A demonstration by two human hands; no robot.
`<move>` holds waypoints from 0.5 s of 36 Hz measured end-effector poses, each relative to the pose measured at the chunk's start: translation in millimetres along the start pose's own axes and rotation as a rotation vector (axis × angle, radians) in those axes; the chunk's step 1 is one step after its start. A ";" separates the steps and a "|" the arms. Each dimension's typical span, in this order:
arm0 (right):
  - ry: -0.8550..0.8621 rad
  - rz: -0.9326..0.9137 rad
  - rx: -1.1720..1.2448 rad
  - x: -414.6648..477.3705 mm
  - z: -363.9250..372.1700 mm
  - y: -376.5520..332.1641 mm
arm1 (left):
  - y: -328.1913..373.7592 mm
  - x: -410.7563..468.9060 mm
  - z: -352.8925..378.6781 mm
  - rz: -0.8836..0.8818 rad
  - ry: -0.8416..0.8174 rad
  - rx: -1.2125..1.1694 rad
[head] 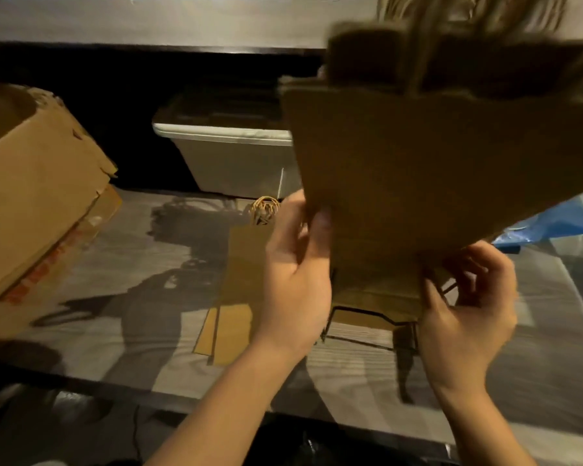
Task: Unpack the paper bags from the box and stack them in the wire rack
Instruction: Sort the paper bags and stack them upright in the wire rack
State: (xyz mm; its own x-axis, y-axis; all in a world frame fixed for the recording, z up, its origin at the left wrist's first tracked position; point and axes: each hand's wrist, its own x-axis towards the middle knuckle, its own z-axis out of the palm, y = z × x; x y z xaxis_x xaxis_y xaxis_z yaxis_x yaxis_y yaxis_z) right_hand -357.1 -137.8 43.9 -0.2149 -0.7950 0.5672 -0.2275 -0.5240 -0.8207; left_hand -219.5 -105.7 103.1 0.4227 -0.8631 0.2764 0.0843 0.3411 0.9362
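Head view: left grip (293, 270) and right grip (468, 307) each pinch the paper bags (435, 169) at their lower end, just above the wire rack (360, 312); long axis rises toward the far edge of the desk (115, 257).

A raised stack of paper bags (435, 163) is blocking the upper right of the frame, over the wire rack (355, 310). A cardboard box (37, 196) is crowding the left edge; bare tabletop (132, 297) is lying open between them.

Paper bags (418, 156) between both hands above wire rack (360, 312)
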 end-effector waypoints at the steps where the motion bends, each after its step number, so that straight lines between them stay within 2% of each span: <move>1: 0.000 0.033 -0.011 -0.4 -1.7 2.7 | -2.2 0.2 2.1 0.000 -0.020 0.016; 6: -0.008 0.118 -0.100 -3.9 -11.8 15.0 | -15.0 -2.8 10.7 -0.085 -0.129 0.094; 9: -0.037 0.138 -0.183 -7.4 -16.7 22.7 | -27.4 -6.1 11.3 -0.172 -0.146 0.117; 14: -0.029 0.156 -0.185 -11.5 -19.0 29.6 | -43.9 -11.7 7.9 -0.293 -0.159 0.152; 18: -0.012 0.160 -0.165 -11.0 -15.7 29.8 | -47.3 -12.1 4.1 -0.314 -0.152 0.221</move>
State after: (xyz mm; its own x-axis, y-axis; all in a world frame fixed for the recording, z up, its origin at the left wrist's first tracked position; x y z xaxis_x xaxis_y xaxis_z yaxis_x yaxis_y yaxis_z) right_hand -376.5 -139.8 14.3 -0.2499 -0.8682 0.4287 -0.3441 -0.3342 -0.8774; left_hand -232.4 -112.9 56.3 0.2673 -0.9635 -0.0169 -0.0145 -0.0216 0.9997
